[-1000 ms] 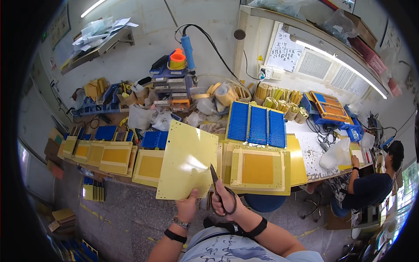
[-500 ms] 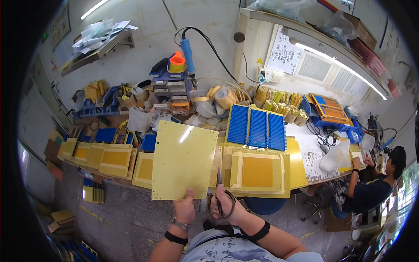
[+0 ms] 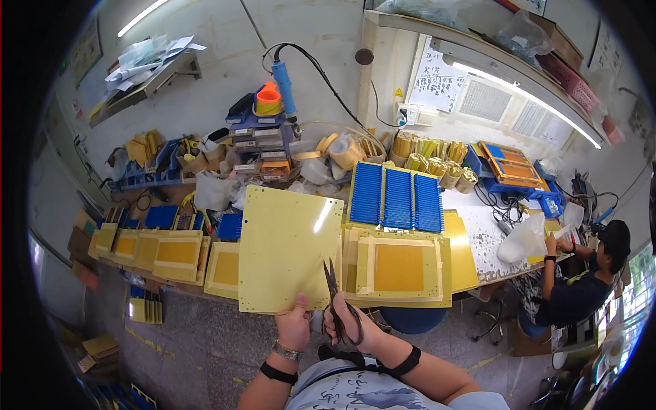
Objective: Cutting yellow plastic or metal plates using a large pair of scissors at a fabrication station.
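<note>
A flat yellow-green board [image 3: 290, 246] with small holes along its edges is held upright before me. My left hand [image 3: 294, 326] grips its lower edge, thumb on the near face. Dark-handled scissors [image 3: 333, 287] are in my right hand [image 3: 350, 324], blades pointing up and slightly parted in front of the board's lower right corner. Whether the blades touch the board I cannot tell. To the right, a yellow framed panel [image 3: 441, 273] lies on the bench, with a rack of blue strips [image 3: 398, 197] behind it.
More framed panels [image 3: 179, 253] line the bench's left edge. Stacked small drawers [image 3: 260, 147] and rolled yellow bundles [image 3: 437, 164] stand at the back. A blue tool [image 3: 283, 89] hangs above. A blue stool [image 3: 413, 321] sits under the bench; a person [image 3: 581, 280] works at right.
The scissors have tilted left, and their blades now lie across the board's lower right area. The board has turned slightly. The person at right has shifted their hands.
</note>
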The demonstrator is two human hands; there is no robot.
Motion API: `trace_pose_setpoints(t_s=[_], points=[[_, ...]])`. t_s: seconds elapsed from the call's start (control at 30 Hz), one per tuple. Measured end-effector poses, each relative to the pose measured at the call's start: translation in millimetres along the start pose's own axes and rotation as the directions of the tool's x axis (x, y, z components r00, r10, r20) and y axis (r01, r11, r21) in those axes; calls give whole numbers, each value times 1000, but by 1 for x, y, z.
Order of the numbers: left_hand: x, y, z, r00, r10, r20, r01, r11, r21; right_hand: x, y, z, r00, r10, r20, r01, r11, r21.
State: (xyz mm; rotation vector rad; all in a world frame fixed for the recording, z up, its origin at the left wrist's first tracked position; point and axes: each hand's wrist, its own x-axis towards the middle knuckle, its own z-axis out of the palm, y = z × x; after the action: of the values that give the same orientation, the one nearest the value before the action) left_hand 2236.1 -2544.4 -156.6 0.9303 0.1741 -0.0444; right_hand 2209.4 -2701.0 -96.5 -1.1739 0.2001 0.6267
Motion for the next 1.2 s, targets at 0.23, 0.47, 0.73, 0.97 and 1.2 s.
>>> trace_pose_setpoints(t_s=[0.23,0.47,0.73,0.97,1.2], points=[[-5,-3,2,1000,5,25,-6,998,68,5,-6,-2,995,-23,-96,15,996,-83],[-14,2,7,995,40,91,-62,965,254,18,-10,-3,984,-7,-180,5,1000,-13],[-12,-16,-13,994,14,104,-42,960,275,20,2,0,971,-46,-236,31,997,-68],[-14,-19,-14,997,39,68,-55,969,239,19,3,5,963,-49,-265,19,993,-114],[-14,-17,-15,998,-6,69,-6,984,176,23,5,2,968,-48,-245,39,998,-38]])
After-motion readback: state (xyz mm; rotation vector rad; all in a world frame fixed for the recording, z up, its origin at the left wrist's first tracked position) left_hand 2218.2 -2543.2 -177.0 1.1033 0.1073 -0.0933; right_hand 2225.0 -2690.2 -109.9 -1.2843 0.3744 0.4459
